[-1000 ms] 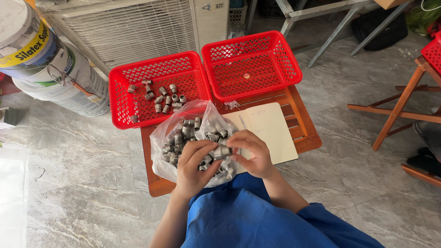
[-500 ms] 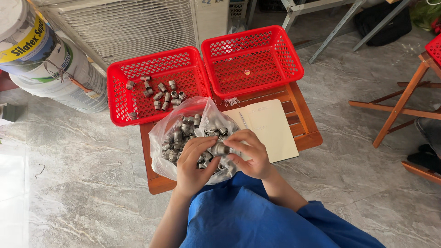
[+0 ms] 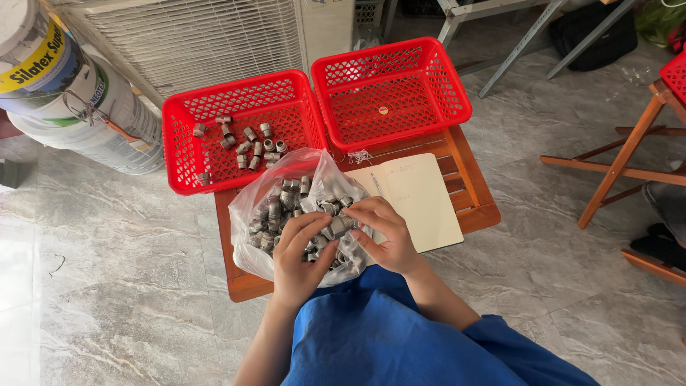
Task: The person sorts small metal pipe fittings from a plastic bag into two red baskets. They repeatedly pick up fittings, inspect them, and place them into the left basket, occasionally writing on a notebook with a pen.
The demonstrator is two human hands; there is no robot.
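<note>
Grey marble floor surrounds a small wooden table (image 3: 477,207). Both hands work in a clear plastic bag (image 3: 257,214) of grey metal pipe fittings: the left hand (image 3: 299,259) and right hand (image 3: 382,232) together pinch one fitting (image 3: 338,226). Judging by this, picking-out is underway; next it likely goes to the red basket (image 3: 182,154) at eleven o'clock, which needs a steady lift.

Two bare hands, left hand (image 3: 299,257), right hand (image 3: 382,232), no gloves, rings or watch in view; forearms bare up to the elbows; bright blue garment (image 3: 400,336), plain cloth, softly creased, short loose sleeve on the right arm
</note>
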